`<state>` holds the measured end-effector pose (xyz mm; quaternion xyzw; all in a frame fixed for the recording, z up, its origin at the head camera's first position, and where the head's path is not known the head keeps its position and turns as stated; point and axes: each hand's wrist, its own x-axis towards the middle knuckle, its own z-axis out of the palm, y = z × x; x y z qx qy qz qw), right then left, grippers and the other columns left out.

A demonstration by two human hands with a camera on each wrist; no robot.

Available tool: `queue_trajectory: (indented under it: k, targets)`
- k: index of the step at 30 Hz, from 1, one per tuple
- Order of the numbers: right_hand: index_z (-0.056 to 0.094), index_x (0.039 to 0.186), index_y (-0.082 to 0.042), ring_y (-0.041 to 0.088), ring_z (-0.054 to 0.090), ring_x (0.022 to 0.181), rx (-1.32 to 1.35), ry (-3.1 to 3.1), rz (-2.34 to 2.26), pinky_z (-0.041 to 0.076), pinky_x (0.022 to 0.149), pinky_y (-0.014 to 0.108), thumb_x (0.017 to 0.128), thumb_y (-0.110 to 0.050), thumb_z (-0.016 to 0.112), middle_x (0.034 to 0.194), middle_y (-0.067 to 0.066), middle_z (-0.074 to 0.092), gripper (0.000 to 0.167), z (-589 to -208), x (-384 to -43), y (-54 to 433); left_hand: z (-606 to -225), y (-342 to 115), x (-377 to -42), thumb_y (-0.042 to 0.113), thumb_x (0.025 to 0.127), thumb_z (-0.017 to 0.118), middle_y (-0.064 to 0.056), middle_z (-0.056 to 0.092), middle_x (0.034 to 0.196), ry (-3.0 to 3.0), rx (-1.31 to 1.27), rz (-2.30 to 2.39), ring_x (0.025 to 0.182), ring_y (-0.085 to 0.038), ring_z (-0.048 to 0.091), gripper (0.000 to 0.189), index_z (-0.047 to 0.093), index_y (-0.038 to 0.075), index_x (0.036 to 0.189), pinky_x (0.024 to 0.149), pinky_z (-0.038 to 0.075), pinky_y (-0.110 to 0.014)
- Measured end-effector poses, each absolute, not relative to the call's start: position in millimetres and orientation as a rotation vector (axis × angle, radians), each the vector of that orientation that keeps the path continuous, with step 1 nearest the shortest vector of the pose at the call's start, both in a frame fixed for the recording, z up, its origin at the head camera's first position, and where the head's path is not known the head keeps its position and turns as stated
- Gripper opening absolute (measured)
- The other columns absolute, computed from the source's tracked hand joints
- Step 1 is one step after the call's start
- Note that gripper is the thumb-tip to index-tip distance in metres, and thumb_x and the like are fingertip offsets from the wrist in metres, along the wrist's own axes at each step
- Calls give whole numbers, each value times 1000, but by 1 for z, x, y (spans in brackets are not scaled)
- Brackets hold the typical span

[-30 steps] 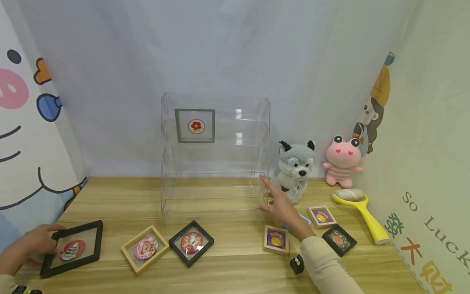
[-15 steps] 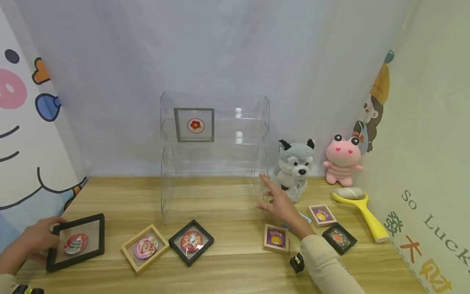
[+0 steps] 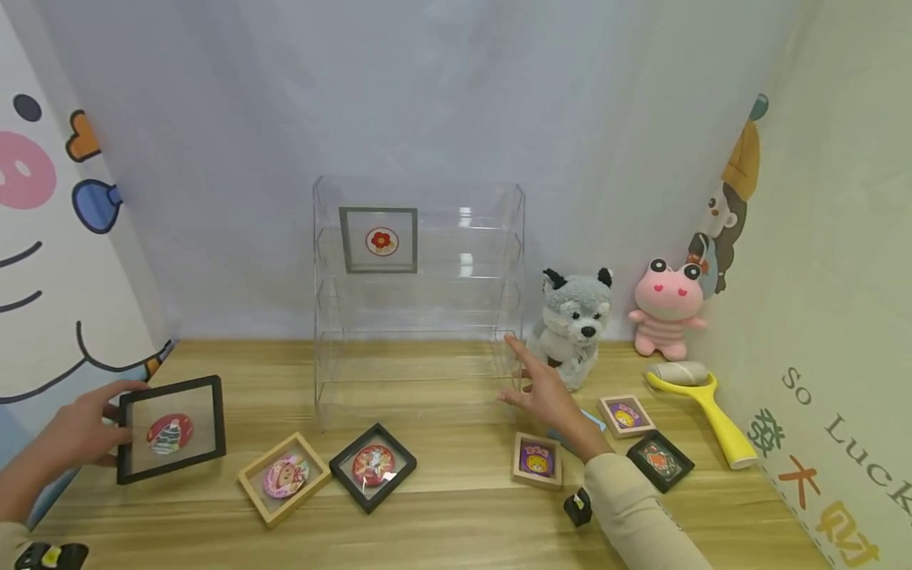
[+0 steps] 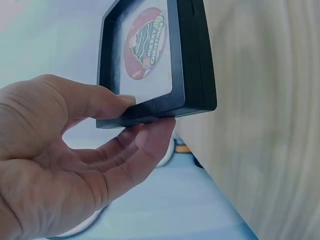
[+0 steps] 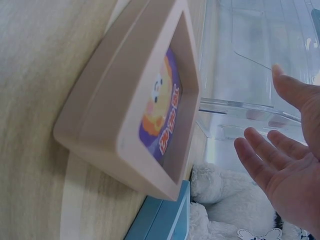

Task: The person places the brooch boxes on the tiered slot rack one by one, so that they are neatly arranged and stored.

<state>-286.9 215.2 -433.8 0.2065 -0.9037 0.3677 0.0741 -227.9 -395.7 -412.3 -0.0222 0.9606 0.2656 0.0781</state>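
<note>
At the left, my left hand (image 3: 89,427) pinches the edge of a black display frame (image 3: 220,427) holding a red round badge with a Christmas tree. The left wrist view shows the thumb (image 4: 107,102) on its face and the fingers behind its lower edge; the frame is tilted up off the table. My right hand (image 3: 545,400) is spread beside the lower right side of a clear acrylic tiered rack (image 3: 420,368); whether it touches is hard to tell. In the right wrist view its fingers are extended and hold nothing. A grey-edged frame with a red flower badge (image 3: 381,241) stands high on the rack.
A wooden frame (image 3: 321,467) and a black diamond-turned frame (image 3: 404,477) lie in front of the rack. Small beige frames (image 3: 520,481), (image 3: 616,430), another black frame (image 3: 663,463), a yellow-handled roller (image 3: 730,435), a husky plush (image 3: 577,317) and a pink plush (image 3: 668,305) are to the right.
My left hand has raised the black display frame with the tree badge off the table, moving it up and slightly right. The right hand has stayed by the rack.
</note>
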Motion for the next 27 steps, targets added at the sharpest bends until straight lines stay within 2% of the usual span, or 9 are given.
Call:
queue_trajectory:
  k: [4, 11, 17, 20, 27]
  targets:
    - [26, 159, -16, 46, 62, 117, 620, -2712, 1102, 57, 87, 47, 85, -14, 80, 161, 20, 32, 91, -434, -287, 215, -399, -386, -225, -5, 84, 64, -48, 49, 103, 2934, 36, 822, 70, -33, 69, 67, 28, -12, 139, 58, 59, -44]
    - [26, 159, -17, 47, 62, 115, 628, -2708, 1090, 58, 86, 46, 85, -14, 79, 161, 19, 31, 91, -437, -289, 216, -375, -364, -223, -8, 87, 63, -45, 47, 109, 2974, 135, 904, 82, -42, 68, 69, 27, -9, 146, 57, 60, -37]
    - [27, 158, -15, 47, 62, 114, 640, -2694, 1080, 58, 85, 46, 85, -14, 80, 161, 20, 32, 90, -436, -288, 216, -357, -339, -221, -9, 89, 62, -30, 52, 101, 2972, 274, 986, 80, -29, 69, 69, 28, -5, 150, 57, 59, -33]
    - [27, 158, -14, 48, 62, 114, 649, -2688, 1078, 58, 84, 47, 85, -14, 79, 161, 20, 32, 90, -436, -288, 216, -349, -326, -220, -8, 90, 62, -24, 52, 99, 2962, 353, 1023, 82, -27, 69, 67, 31, -2, 149, 58, 60, -32]
    - [26, 159, -15, 48, 62, 114, 661, -2683, 1085, 58, 84, 49, 85, -14, 79, 161, 20, 31, 91, -437, -288, 215, -334, -299, -222, -3, 92, 65, -28, 51, 111, 2944, 489, 1078, 93, -42, 69, 65, 34, -1, 148, 58, 60, -31]
